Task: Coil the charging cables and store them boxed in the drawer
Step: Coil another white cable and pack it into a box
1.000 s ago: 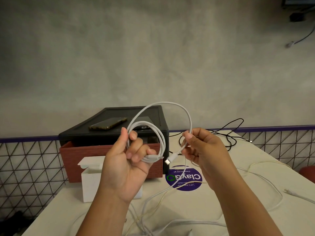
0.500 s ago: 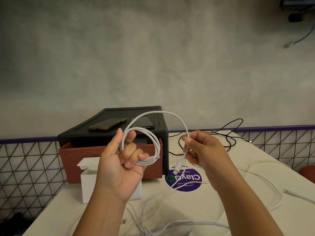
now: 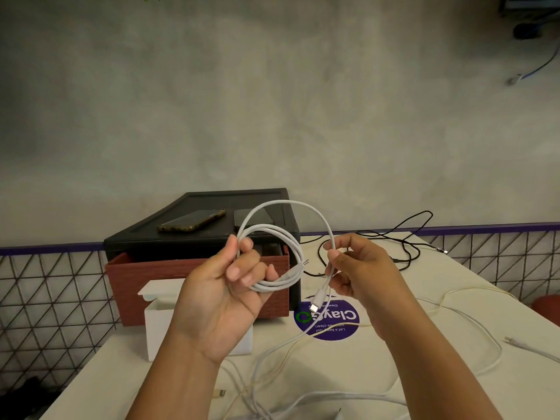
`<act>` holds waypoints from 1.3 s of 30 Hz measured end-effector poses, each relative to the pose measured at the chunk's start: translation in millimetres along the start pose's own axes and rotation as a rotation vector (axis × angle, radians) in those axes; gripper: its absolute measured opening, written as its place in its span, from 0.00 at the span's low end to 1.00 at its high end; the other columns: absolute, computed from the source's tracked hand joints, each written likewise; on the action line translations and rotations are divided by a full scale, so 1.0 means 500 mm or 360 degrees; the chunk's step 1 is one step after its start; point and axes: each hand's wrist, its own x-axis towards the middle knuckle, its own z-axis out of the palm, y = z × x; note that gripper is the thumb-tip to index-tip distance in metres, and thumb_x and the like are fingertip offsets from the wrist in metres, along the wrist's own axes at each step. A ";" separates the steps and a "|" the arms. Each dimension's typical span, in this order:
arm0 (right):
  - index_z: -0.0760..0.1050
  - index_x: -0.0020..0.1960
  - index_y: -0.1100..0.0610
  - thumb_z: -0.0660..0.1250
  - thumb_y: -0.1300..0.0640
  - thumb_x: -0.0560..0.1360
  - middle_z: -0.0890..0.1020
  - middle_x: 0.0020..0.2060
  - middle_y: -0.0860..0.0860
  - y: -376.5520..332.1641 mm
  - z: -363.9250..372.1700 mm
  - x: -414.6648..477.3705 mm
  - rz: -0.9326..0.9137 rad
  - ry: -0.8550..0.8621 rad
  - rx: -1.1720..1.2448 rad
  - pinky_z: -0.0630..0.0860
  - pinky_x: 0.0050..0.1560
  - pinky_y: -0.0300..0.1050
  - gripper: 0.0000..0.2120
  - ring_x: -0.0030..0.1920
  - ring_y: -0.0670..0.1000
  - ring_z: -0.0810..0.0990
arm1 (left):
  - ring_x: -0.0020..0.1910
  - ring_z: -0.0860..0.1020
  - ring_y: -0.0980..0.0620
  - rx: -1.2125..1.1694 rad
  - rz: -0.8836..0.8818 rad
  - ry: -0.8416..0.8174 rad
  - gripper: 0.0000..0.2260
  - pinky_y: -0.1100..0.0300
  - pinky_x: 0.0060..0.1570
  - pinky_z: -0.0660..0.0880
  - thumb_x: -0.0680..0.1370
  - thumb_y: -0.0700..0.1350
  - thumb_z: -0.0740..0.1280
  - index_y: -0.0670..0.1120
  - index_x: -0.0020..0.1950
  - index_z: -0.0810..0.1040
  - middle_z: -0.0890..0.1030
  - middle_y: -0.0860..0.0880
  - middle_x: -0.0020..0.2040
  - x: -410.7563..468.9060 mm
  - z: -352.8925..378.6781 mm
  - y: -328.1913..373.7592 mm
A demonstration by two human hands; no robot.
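My left hand (image 3: pixel 225 291) grips a white charging cable (image 3: pixel 285 234) wound into several loops, held up in front of the drawer unit. My right hand (image 3: pixel 356 269) pinches the free end of the same cable, whose plug (image 3: pixel 316 300) hangs down below the fingers. Behind the hands stands a black drawer unit (image 3: pixel 209 237) with its red-brown drawer (image 3: pixel 145 277) pulled open. A small white box (image 3: pixel 163 316) with its lid raised sits on the white table (image 3: pixel 424 338), partly hidden by my left wrist.
Two phones (image 3: pixel 192 221) lie on top of the drawer unit. A black cable (image 3: pixel 406 237) lies tangled at the table's back right. Several loose white cables (image 3: pixel 306 401) sprawl across the near table. A purple round sticker (image 3: pixel 330 321) marks the table. Wire mesh fencing borders both sides.
The last big loop has shrunk as my right hand slid along the cable toward its end. The plug now hangs lower, under my right fingers. My left hand keeps the coil.
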 end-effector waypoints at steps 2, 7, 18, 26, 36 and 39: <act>0.76 0.44 0.56 0.61 0.63 0.78 0.77 0.31 0.53 0.000 0.001 0.000 -0.0003 -0.0012 0.0015 0.74 0.29 0.34 0.07 0.29 0.46 0.74 | 0.21 0.62 0.57 0.0016 0.0030 0.0147 0.13 0.62 0.30 0.75 0.74 0.47 0.61 0.44 0.33 0.79 0.61 0.54 0.22 -0.001 0.007 -0.001; 0.76 0.43 0.56 0.61 0.63 0.78 0.78 0.31 0.52 -0.001 0.004 -0.001 0.0023 -0.0101 -0.0014 0.74 0.30 0.35 0.08 0.28 0.45 0.74 | 0.18 0.58 0.58 0.0063 0.0119 0.0300 0.14 0.65 0.24 0.67 0.72 0.48 0.60 0.43 0.33 0.80 0.58 0.54 0.19 0.001 0.010 0.000; 0.74 0.41 0.55 0.62 0.62 0.77 0.80 0.29 0.50 0.010 0.015 -0.017 0.0207 -0.0781 -0.0481 0.77 0.37 0.40 0.07 0.29 0.47 0.79 | 0.17 0.57 0.57 -0.0041 0.0311 0.0611 0.20 0.68 0.20 0.64 0.78 0.53 0.60 0.44 0.32 0.80 0.57 0.53 0.18 0.008 -0.001 0.012; 0.72 0.39 0.58 0.60 0.64 0.78 0.79 0.31 0.53 0.011 0.024 -0.005 0.0150 -0.0261 0.0244 0.78 0.36 0.40 0.10 0.31 0.49 0.79 | 0.18 0.57 0.57 -0.0017 0.0328 0.0515 0.17 0.68 0.21 0.64 0.76 0.53 0.61 0.45 0.33 0.80 0.57 0.53 0.19 0.006 0.007 -0.001; 0.73 0.42 0.57 0.59 0.62 0.79 0.80 0.29 0.50 0.014 0.032 -0.003 0.0146 -0.0153 0.0959 0.77 0.34 0.37 0.08 0.30 0.46 0.78 | 0.22 0.65 0.57 -0.0081 0.0117 0.0169 0.14 0.64 0.33 0.75 0.72 0.51 0.60 0.46 0.30 0.74 0.64 0.53 0.23 0.004 0.021 -0.013; 0.73 0.43 0.58 0.59 0.62 0.79 0.79 0.29 0.51 0.012 0.039 -0.008 0.0139 -0.0173 0.1079 0.78 0.34 0.36 0.07 0.30 0.46 0.78 | 0.27 0.69 0.55 -0.0069 0.0070 0.0143 0.16 0.62 0.36 0.77 0.73 0.52 0.59 0.46 0.29 0.73 0.67 0.51 0.27 0.005 0.023 -0.019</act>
